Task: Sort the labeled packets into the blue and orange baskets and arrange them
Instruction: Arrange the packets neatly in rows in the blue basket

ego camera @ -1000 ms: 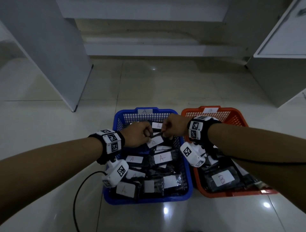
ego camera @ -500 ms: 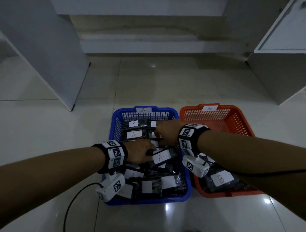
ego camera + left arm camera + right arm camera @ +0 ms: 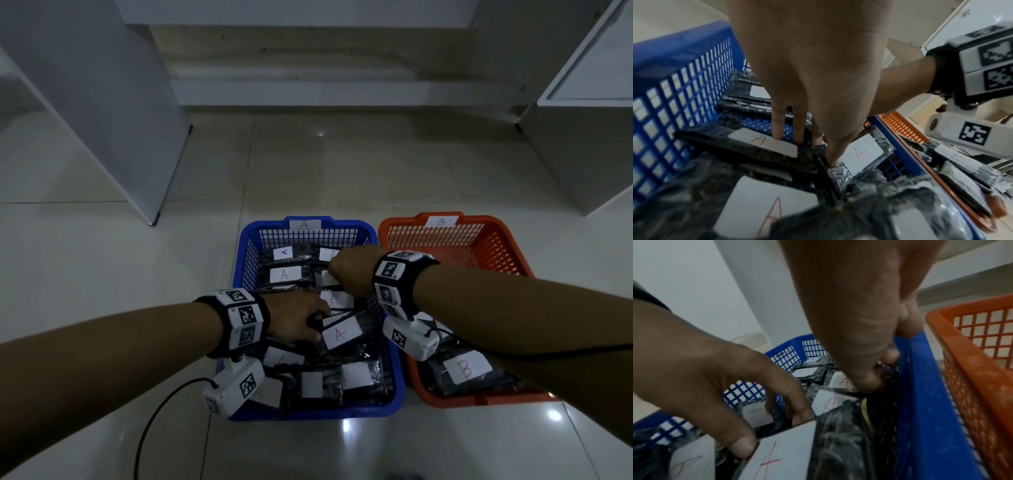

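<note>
The blue basket (image 3: 247, 260), tagged A, holds several black packets with white A labels. The orange basket (image 3: 513, 246), tagged B, stands to its right and holds packets, one labelled B (image 3: 467, 368). My left hand (image 3: 317, 329) is in the middle of the blue basket, where thumb and forefinger pinch the edge of an A packet (image 3: 342, 334). The right wrist view shows this grip (image 3: 774, 433) on the packet's label (image 3: 781, 456). My right hand (image 3: 337, 277) is curled at the basket's far right. Its fingertips (image 3: 885, 356) pinch the crinkled edge of another A packet (image 3: 840, 381).
Both baskets sit on a glossy tiled floor. A white panel (image 3: 102, 120) stands at the far left, a white cabinet (image 3: 582, 137) at the far right and a low step (image 3: 308, 89) behind. A black cable (image 3: 154, 421) loops beside the blue basket.
Both hands, held together above the blue basket, have dropped into it and parted. The left came nearer to the middle packets and the right went toward the far right corner.
</note>
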